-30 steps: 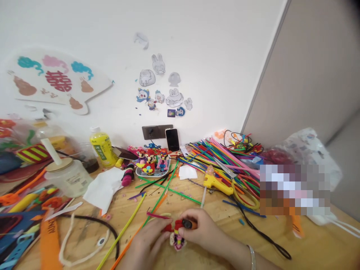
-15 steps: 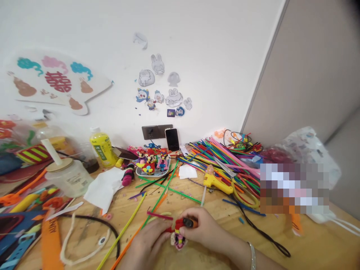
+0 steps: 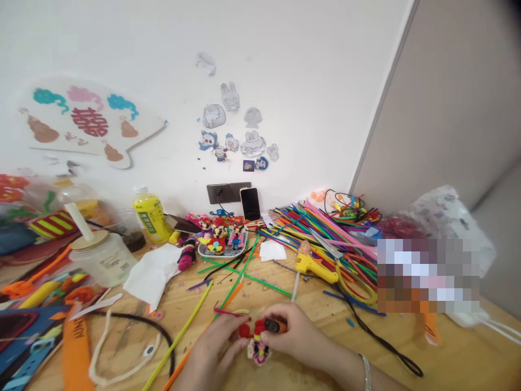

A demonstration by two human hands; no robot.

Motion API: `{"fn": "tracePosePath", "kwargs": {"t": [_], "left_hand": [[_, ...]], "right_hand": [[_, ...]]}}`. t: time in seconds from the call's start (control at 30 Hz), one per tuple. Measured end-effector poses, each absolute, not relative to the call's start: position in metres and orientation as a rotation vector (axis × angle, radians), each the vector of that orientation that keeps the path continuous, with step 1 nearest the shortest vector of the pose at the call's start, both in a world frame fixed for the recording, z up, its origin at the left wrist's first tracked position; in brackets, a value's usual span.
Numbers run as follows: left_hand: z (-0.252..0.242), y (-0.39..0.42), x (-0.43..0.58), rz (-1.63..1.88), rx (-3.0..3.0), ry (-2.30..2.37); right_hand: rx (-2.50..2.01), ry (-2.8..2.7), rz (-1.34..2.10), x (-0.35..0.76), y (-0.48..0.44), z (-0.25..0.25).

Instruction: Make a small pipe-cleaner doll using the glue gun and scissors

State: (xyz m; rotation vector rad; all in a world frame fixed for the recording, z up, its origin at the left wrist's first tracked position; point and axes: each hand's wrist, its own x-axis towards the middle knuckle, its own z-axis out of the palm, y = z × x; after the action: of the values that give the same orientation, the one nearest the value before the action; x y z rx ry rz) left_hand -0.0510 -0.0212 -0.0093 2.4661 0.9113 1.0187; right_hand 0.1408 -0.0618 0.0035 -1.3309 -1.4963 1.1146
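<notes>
My right hand (image 3: 288, 326) is closed around a small pipe-cleaner doll (image 3: 259, 353) with yellow, pink and black parts and a red top. Tucked in the same hand is a black and orange cylindrical tool (image 3: 273, 326), its end facing left; its kind is unclear. Just left of the doll, my left hand (image 3: 220, 339) pinches a red fuzzy piece (image 3: 245, 330) between thumb and index finger. A dark pink pipe cleaner (image 3: 228, 312) lies beyond the left fingertips. Whether the red piece joins the doll is hidden.
Behind the hands lie a yellow glue gun (image 3: 315, 266), scissors (image 3: 354, 288) and a heap of coloured pipe cleaners (image 3: 301, 222). Finished dolls stand in a white tray (image 3: 203, 253). A yellow bottle (image 3: 151, 214), a jar (image 3: 103, 263) and paper (image 3: 148, 274) are at left.
My left fingers have opened out a little and shifted left, uncovering more of the red piece. The right hand keeps its hold on the doll. The view has moved slightly.
</notes>
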Motion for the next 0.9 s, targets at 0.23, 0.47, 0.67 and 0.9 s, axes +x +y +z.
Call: {"fn": "tracePosePath", "kwargs": {"t": [0.23, 0.47, 0.67, 0.9], "left_hand": [[-0.0072, -0.0234, -0.0515, 0.981, 2.727, 0.843], [-0.0056, -0.0266, -0.0472, 1.117, 2.753, 0.872], [-0.0055, -0.0251, -0.0496, 1.054, 2.797, 0.825], [-0.0037, -0.0255, -0.0496, 0.881, 2.616, 0.82]], "right_hand": [[-1.336, -1.497, 1.117, 0.1396, -0.0624, 0.0059], [-1.338, -1.497, 1.099, 0.1391, -0.063, 0.0089], [-1.333, -1.497, 1.116, 0.1394, -0.0622, 0.007], [-1.358, -1.534, 1.005, 0.1391, -0.0612, -0.0005]]}}
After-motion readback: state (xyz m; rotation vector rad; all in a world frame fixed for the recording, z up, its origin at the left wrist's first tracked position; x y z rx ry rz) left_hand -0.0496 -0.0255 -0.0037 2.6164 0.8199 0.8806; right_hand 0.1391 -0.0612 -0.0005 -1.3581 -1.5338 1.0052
